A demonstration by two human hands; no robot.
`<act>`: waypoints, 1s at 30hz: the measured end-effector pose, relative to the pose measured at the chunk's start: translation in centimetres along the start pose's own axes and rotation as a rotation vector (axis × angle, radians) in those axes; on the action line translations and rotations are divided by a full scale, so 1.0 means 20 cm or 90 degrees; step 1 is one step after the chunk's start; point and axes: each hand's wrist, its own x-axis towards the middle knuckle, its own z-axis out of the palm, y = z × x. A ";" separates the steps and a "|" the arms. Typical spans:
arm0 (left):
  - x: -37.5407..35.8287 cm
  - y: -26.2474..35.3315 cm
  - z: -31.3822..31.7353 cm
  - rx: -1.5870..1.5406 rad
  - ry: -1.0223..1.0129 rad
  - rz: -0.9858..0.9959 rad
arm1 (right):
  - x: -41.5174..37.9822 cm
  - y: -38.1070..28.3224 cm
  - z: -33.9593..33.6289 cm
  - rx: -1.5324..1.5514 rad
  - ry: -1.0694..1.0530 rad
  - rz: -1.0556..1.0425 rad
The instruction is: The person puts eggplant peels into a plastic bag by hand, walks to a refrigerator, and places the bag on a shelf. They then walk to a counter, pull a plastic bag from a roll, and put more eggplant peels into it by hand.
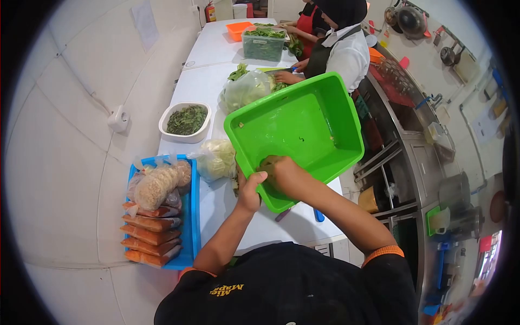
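A bright green plastic basin (303, 124) is tilted up over the table, its inside facing me, with a few small scraps stuck to it. My left hand (251, 189) grips its near left rim, the thumb over the edge. Inside, at the near left corner, my right hand (290, 176) is closed with its fingers curled down; what they hold, if anything, is hidden. Just left of the basin lies a clear bag of pale shredded vegetable (215, 158). Behind it sits another clear plastic bag (246, 92) with greens.
A blue tray (190, 227) at left holds several orange-brown packets (151, 235) and bagged pale rounds. A white tub of chopped leaves (186, 120) stands farther back. Two co-workers handle greens at right, near a clear container (264, 46) and an orange basket (238, 31). Blue handle (318, 215) lies nearby.
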 end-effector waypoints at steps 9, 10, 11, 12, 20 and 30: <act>-0.05 0.01 0.05 0.059 -0.083 -0.002 | 0.24 -0.05 -0.15 -0.054 0.231 -0.080; -0.06 0.02 0.06 0.061 -0.083 -0.013 | 0.23 -0.05 -0.13 -0.073 0.206 -0.109; -0.07 0.05 0.07 0.047 -0.083 -0.040 | 0.22 -0.04 -0.11 -0.092 0.179 -0.138; -0.08 0.07 0.08 0.032 -0.081 -0.067 | 0.20 -0.04 -0.11 -0.098 0.134 -0.142; 0.00 0.07 -0.03 0.003 -0.052 0.039 | -0.01 -0.03 -0.10 0.028 -0.100 -0.008; 0.00 0.01 -0.01 -0.090 0.051 0.116 | -0.08 -0.08 0.05 -0.044 -0.045 -0.082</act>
